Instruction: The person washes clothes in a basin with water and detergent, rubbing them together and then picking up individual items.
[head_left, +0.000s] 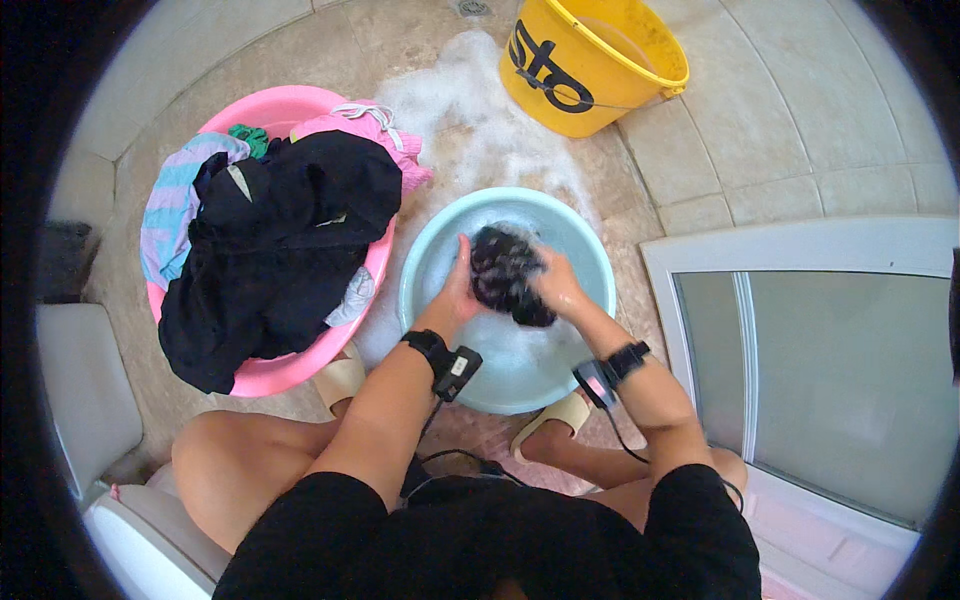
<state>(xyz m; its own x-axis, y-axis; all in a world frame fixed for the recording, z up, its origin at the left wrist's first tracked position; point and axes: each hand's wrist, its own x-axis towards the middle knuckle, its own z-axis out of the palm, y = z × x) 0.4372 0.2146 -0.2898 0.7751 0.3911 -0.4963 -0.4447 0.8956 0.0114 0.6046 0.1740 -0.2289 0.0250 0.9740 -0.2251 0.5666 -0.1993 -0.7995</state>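
A wet black cloth, bunched up and flecked with suds, is between my two hands over a light blue plastic basin of soapy water. My left hand grips its left side, thumb pointing up. On the right side, my right hand is pressed against the cloth, slightly blurred, its fingertips partly hidden in the folds. Each of my wrists wears a black strap with a small cabled device.
To the left, a pink plastic tub holds black garments, a striped cloth and pink clothing. A yellow bucket stands beyond the basin, near foam on the tiled floor. A white-framed glass panel lies right.
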